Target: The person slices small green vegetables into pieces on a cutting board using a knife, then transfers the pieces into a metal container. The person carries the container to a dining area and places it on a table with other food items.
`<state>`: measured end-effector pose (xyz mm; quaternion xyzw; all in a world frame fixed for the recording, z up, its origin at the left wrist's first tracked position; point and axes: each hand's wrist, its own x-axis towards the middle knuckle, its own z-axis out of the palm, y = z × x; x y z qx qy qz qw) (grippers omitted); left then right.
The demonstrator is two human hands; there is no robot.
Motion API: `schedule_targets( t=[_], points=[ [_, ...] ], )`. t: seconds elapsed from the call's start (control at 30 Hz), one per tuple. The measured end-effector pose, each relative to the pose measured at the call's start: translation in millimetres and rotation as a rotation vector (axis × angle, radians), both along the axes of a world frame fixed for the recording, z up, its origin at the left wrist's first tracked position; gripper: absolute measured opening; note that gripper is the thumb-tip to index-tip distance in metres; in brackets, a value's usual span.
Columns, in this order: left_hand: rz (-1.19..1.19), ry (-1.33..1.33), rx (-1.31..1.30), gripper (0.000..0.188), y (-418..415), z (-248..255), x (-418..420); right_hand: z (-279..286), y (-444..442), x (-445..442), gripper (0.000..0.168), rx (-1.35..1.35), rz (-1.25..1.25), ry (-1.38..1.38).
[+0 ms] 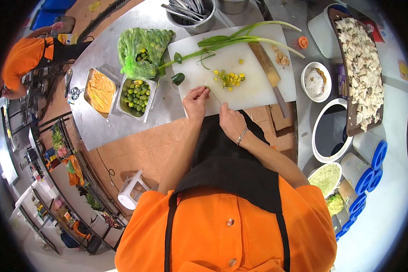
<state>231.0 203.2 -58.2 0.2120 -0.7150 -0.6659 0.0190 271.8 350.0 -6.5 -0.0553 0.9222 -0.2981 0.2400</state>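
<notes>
My left hand (pixel 195 102) pinches a small green citrus fruit (pixel 207 88) over the near edge of the white cutting board (pixel 268 85). In my right hand (pixel 232 121) is a small knife (pixel 217 98), its thin blade pointing at the fruit. Cut citrus pieces (pixel 232 80), green with yellow flesh, lie in a cluster just beyond the blade. A large cleaver-like knife (pixel 263 63) rests on the right of the board. Long green onion stalks (pixel 231 40) cross its far side, and a piece of dark green vegetable (pixel 178 79) sits at the left edge.
Left are a steel pan of whole citrus (pixel 136 97), a pan with an orange-yellow bag (pixel 101 89) and a green plastic bag of citrus (pixel 144 47). Right stand a bowl of white powder (pixel 315 81), a dark-liquid tub (pixel 330 131) and a tray of diced pieces (pixel 360 68). Another person (pixel 27 59) bends far left.
</notes>
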Motion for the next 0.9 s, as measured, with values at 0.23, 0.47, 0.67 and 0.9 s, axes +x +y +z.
schedule_targets(
  t=[0.23,0.47,0.67,0.9],
  points=[
    [-0.004,0.041,-0.097,0.017,2.3,2.6,-2.4,-16.0,-23.4,-44.6,0.015,-0.038,-0.005,0.110],
    [0.068,-0.005,0.035,0.018,-7.1,1.8,2.3,-13.8,8.2,15.7,0.015,0.120,0.057,-0.084],
    [0.278,0.089,-0.534,0.030,-121.3,72.0,-7.7,-13.3,8.3,11.6,0.016,0.108,0.035,-0.054],
    [-0.005,-0.035,-0.808,0.022,-149.8,89.0,-119.3,-19.7,4.6,7.0,0.015,0.117,0.054,-0.013]
  ],
)
